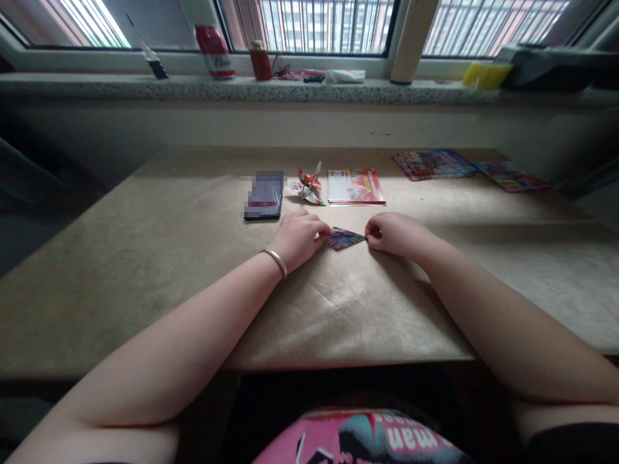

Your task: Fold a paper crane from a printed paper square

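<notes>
Left hand [300, 235]: your fingers curl into a narrow grip, the tips pinching the left corner of the folded paper [344, 238].
Right hand [394, 233]: the same tight grip, with your fingertips pressed on its right corner.
Folded paper: small, flat and roughly diamond-shaped, printed in dark blue and red. It lies on the tabletop [145, 270] between your hands.
Tabletop: matte brown, kraft-like covering with faint creases.
Bracelet [275, 260]: a thin silver band on your left wrist.
Beyond your hands: a dark glossy phone [264, 194], a spiky origami figure [309, 185] just beside it, then a flat stack of red printed sheets [355, 187].
</notes>
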{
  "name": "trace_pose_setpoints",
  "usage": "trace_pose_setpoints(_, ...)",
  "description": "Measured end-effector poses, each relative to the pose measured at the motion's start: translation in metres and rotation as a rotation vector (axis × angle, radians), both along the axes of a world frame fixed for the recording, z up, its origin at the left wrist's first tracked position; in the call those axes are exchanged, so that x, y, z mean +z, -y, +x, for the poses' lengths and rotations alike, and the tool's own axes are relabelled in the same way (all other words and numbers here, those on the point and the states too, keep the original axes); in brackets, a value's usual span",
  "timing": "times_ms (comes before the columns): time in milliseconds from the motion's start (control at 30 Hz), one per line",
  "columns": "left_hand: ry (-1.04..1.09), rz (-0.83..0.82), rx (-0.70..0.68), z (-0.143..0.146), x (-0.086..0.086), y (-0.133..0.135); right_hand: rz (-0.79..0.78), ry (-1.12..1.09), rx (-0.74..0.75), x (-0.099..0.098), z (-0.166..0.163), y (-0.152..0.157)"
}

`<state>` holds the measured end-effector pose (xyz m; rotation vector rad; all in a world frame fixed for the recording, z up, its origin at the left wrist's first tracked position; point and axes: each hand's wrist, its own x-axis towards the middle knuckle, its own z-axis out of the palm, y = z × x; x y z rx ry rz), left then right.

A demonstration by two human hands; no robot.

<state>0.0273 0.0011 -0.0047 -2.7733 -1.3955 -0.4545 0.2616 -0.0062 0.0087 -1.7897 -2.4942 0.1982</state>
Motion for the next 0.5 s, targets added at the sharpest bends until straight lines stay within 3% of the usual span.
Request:
trace_pose_setpoints(167,0.003,0.005,-0.026,-0.002,-0.003,-0.004,-0.083,-0.193,0.007,-0.002,0.011,-0.004)
trace_pose_setpoints(300,0.02,0.034,-0.051,-0.001,-0.005,-0.004,0.107,-0.37,-0.055,-0.001,0.008,-0.004)
trace_pose_setpoints(400,0.021,0.058,-0.09,0.001,-0.005,-0.004,0.165,-0.485,0.092,-0.006,-0.005,0.0)
trace_pose_setpoints(500,0.012,0.063,-0.129,0.002,-0.005,-0.003,0.186,-0.402,0.236,-0.013,-0.018,0.003)
